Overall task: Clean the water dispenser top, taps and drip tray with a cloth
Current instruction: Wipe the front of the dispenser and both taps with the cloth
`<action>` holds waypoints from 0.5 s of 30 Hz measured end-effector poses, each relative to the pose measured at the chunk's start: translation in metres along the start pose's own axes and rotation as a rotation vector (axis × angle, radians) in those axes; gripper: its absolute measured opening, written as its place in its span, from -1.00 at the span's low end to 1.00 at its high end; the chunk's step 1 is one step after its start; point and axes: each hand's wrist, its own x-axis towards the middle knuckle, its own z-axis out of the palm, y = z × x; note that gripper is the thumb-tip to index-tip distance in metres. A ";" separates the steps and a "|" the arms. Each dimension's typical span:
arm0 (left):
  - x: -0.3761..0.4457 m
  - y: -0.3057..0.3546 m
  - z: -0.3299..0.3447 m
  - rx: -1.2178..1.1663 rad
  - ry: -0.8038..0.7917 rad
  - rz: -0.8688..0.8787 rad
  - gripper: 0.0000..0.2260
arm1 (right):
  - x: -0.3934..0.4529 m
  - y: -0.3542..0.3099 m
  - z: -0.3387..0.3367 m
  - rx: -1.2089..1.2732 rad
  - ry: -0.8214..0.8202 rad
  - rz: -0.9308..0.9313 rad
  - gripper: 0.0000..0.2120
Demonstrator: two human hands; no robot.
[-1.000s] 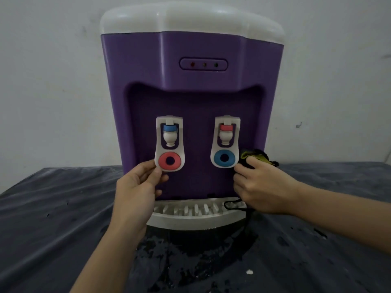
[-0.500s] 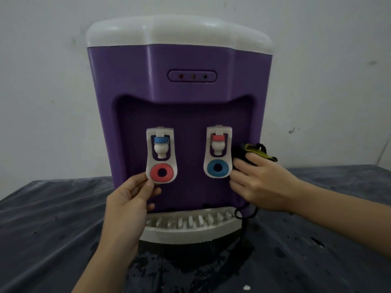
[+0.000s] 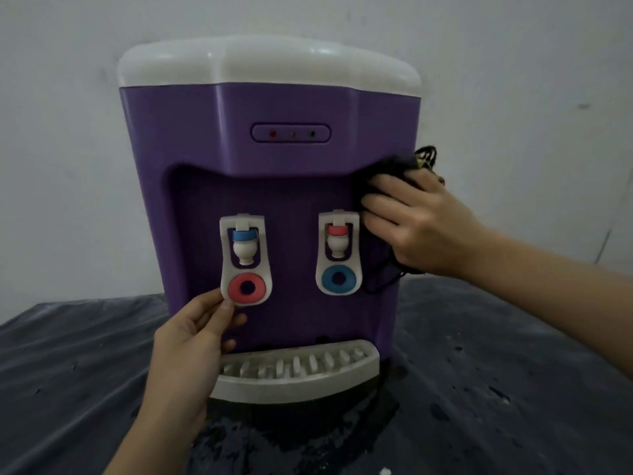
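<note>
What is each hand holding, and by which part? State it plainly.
The right hand presses a bunched dark cloth against the dispenser's right front edge. The left hand pinches the lower edge of the left tap paddle.

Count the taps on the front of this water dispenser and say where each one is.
2. The blue-capped tap sits in the recess on the image-left, above a red ring; the red-capped tap sits on the image-right, above a blue ring, beside the cloth. None looks hidden.
</note>
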 end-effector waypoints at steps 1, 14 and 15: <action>0.000 0.000 0.000 0.005 -0.003 0.002 -0.85 | -0.004 -0.004 0.002 -0.012 -0.021 0.011 -0.63; -0.002 0.002 0.000 0.004 -0.013 -0.006 -0.86 | -0.040 -0.053 -0.004 0.193 -0.305 -0.187 -0.71; -0.002 0.002 -0.001 0.000 -0.012 -0.007 -0.86 | -0.039 -0.053 -0.004 0.216 -0.298 -0.180 -0.72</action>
